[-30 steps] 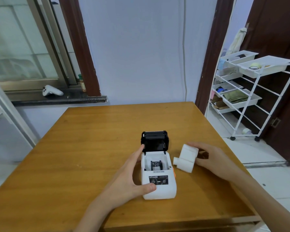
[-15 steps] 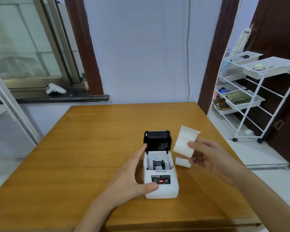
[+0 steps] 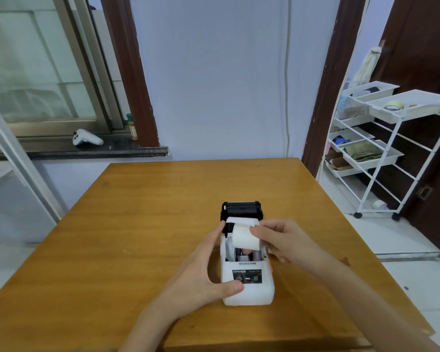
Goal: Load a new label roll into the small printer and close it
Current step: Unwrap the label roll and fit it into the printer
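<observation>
Label roll [image 3: 245, 237], lifted off the table [image 3: 137, 212] a second ago, now hangs pinched in the right hand [image 3: 285, 240] over the open printer [image 3: 248, 288], which the left hand [image 3: 201, 273] clasps with spread fingers, so seating comes next.

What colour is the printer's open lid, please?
Black, unlike the white printer body; the lid shows in the head view.

The printer [image 3: 248, 280] is sitting on the tabletop [image 3: 137, 224] near its front edge, its lid [image 3: 241, 209] standing open at the back. The left hand [image 3: 201, 270] is lying against the printer's left side; the right hand [image 3: 285, 240] is holding the label roll [image 3: 243, 236] over the open compartment. A shelf cart [image 3: 381, 138] is standing on the floor to the right, behind the tabletop.
</observation>
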`<move>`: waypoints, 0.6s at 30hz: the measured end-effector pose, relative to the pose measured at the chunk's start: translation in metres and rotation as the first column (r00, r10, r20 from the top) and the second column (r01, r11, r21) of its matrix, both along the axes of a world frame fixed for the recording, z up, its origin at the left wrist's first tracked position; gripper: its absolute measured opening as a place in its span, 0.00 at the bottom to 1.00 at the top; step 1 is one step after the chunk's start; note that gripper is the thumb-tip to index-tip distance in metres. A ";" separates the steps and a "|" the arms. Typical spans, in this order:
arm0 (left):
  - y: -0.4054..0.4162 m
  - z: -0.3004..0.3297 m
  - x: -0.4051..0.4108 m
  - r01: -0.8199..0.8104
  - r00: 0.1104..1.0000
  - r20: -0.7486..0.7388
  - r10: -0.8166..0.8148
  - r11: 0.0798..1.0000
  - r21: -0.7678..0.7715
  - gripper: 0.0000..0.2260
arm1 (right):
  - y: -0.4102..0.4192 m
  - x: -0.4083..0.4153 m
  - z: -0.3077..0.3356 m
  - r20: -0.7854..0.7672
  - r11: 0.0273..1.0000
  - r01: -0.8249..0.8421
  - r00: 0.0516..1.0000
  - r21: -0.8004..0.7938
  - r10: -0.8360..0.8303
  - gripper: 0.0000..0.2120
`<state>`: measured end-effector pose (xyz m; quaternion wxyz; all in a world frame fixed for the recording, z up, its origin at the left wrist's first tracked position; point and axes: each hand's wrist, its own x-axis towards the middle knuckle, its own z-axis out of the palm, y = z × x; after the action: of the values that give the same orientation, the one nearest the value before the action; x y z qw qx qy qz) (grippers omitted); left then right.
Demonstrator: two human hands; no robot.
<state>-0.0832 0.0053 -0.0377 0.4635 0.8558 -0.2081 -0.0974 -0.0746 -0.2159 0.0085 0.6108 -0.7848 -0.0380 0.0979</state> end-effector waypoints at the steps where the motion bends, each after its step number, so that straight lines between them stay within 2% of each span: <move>1: 0.000 0.000 0.000 0.001 1.000 -0.004 -0.001 1.000 -0.005 0.49 | 0.001 0.001 -0.001 0.007 1.000 0.004 1.000 -0.004 -0.004 0.14; 11: 0.000 -0.002 0.002 -0.001 1.000 -0.010 0.001 1.000 -0.016 0.50 | 0.006 0.007 -0.013 0.027 1.000 -0.018 0.999 0.000 0.018 0.11; 15: 0.000 -0.004 0.002 -0.021 0.999 -0.027 0.020 1.000 -0.016 0.40 | 0.004 0.014 -0.014 0.027 0.999 -0.050 0.998 -0.021 0.051 0.13; 18: 0.001 -0.007 0.003 -0.040 0.999 -0.033 0.040 0.999 -0.008 0.36 | 0.004 0.019 -0.016 0.056 0.988 -0.112 0.991 -0.107 0.119 0.19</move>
<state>-0.0799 0.0061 -0.0452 0.4724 0.8561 -0.1838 -0.1012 -0.0559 -0.2121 -0.0072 0.5612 -0.8144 -0.0974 0.1106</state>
